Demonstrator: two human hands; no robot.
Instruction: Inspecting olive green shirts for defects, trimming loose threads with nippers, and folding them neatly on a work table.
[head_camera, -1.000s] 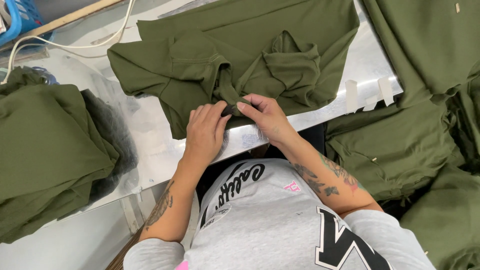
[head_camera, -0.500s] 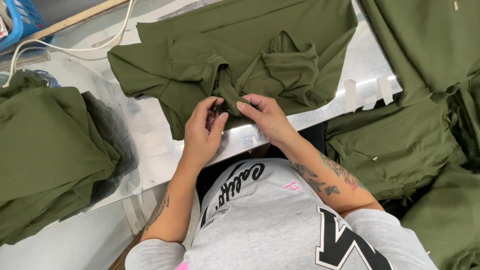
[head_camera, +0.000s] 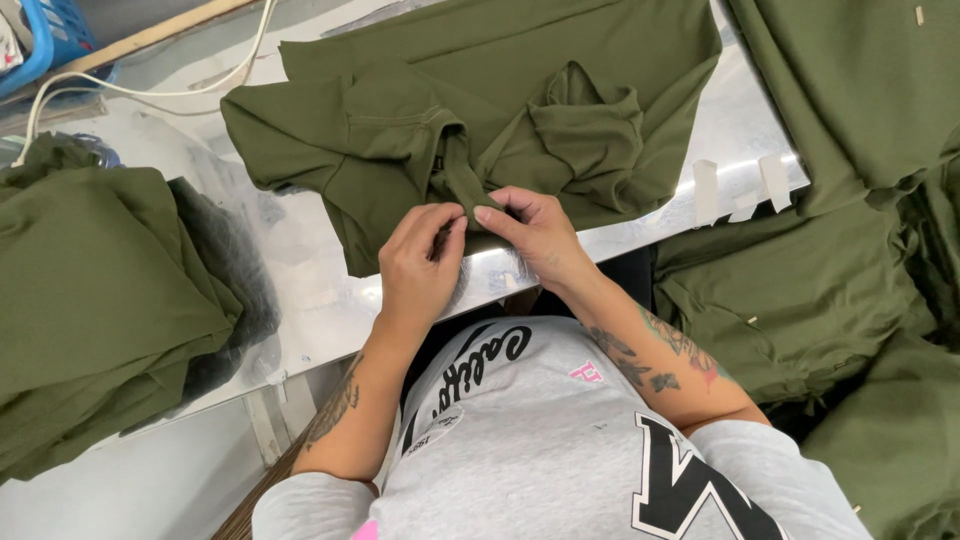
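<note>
Shiny metal table (head_camera: 320, 300) fills the head view, with an olive green garment (head_camera: 480, 110) spread toward its far edge. Left hand (head_camera: 420, 265) and right hand (head_camera: 535, 235) meet at the near edge, fingers closed, pinching a narrow fold of that garment. Folded green stack (head_camera: 90, 300) sits at the left edge.
</note>
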